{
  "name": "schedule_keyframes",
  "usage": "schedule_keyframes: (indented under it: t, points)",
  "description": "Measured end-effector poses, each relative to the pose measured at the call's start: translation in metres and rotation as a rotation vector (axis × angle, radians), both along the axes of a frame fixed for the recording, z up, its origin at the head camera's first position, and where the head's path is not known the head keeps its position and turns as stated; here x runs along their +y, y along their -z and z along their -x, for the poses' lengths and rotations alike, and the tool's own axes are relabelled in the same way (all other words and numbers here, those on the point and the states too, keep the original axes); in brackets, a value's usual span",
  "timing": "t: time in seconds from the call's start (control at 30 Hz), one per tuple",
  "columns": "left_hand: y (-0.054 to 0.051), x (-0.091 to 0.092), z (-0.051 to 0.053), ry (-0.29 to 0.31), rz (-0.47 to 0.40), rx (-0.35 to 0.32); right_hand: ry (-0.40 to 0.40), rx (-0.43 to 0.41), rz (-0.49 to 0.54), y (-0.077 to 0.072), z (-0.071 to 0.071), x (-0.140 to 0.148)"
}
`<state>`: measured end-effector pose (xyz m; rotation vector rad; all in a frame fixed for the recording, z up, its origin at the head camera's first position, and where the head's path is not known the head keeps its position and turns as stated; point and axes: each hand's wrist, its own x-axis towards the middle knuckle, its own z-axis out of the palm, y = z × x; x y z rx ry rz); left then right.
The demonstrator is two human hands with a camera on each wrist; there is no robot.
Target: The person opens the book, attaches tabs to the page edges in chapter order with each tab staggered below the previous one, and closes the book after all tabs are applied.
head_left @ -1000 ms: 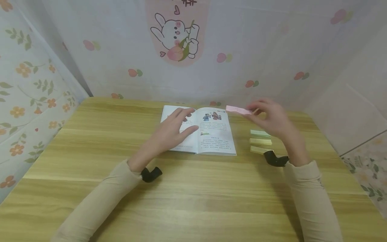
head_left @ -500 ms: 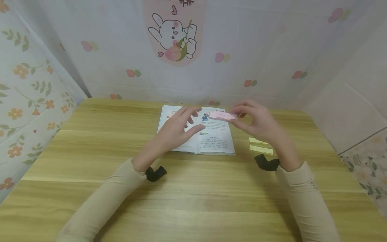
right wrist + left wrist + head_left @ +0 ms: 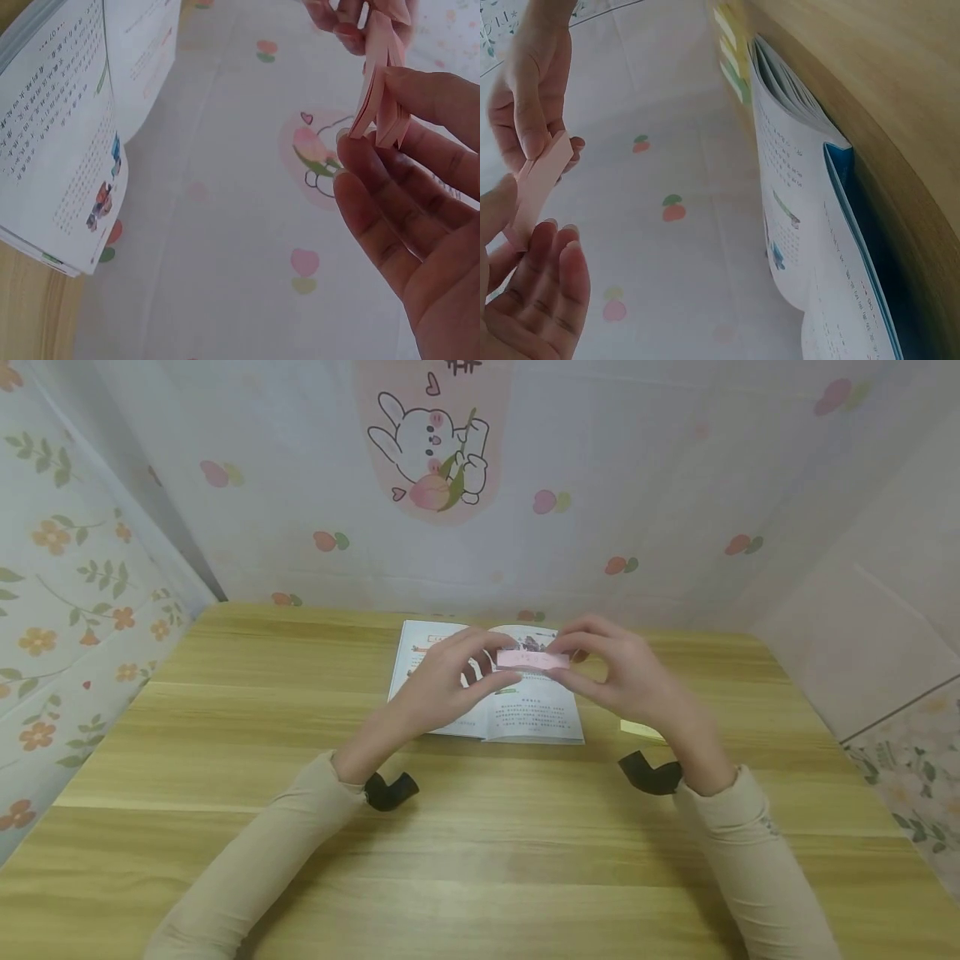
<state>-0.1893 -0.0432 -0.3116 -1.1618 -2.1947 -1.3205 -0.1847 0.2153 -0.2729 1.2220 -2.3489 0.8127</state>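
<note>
Left hand, right hand pinch pink note pad above open book; yellow pad, green pad beside book.

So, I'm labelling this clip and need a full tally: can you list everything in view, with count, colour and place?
table: one, yellow-brown wood, across the foreground
book: one, white pages, open on the table
pink sticky pad: one, pink, held up clear of the book
yellow sticky pads: two, yellow, on the table right of the book
green sticky pad: one, green, beside the yellow sticky pads
back cloth: one, white with fruit prints and a rabbit, behind the table
flowered cloth: one, white with orange flowers, far left
sleeves: two, beige, lower left and right
black wrist pieces: two, black, one at each cuff
left hand: one, at the pink sticky pad's left end
right hand: one, at its right end
</note>
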Motion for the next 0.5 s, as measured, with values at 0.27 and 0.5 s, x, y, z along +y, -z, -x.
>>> schedule_keyframes:
  t: [0.27,0.5]
  points:
    - [0.0024,0.0007,0.0023,0.0,-0.065,0.063,-0.01,0.009,0.0,0.0023,-0.001,-0.003]
    - [0.0034,0.0,0.0026,-0.003,-0.105,0.064,-0.004,0.001,0.002,0.0015,-0.0019,-0.0044]
